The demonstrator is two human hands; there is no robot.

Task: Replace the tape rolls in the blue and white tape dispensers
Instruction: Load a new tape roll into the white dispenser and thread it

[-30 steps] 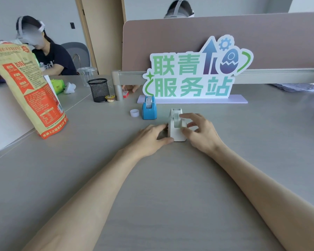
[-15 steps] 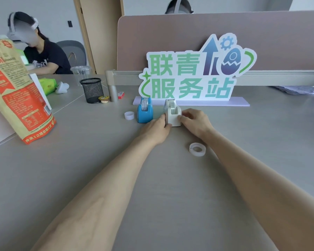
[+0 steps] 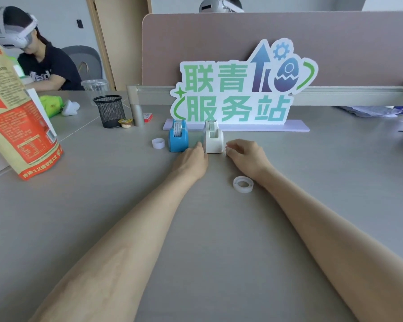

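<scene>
Both hands have let go of the white dispenser [image 3: 213, 140], which now stands beside the blue dispenser [image 3: 178, 138] before the sign [image 3: 240, 89]. Bare grey desk [image 3: 219, 240] lies open nearer. Left hand [image 3: 192, 159] rests loosely curled, empty, fingertips touching it; right hand [image 3: 247, 154], just apart, empty. A tape roll [image 3: 243, 184] lies by the right wrist.

Bare forearms, seemingly no sleeves.

"联青服务站" on standing sign [image 3: 237, 94]
</scene>
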